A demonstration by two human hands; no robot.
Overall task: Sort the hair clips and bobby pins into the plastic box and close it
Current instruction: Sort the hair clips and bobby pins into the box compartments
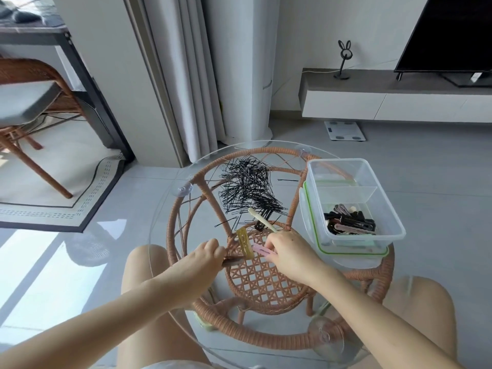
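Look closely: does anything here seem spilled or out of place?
Yes: thin black bobby pins lie in a tangled heap on the round glass tabletop, one stray pin apart toward the clear plastic box.

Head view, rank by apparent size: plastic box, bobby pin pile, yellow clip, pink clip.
1. plastic box
2. bobby pin pile, a smaller spread than the box
3. yellow clip and pink clip: not ranked, since the right hand covers part of the pink one.
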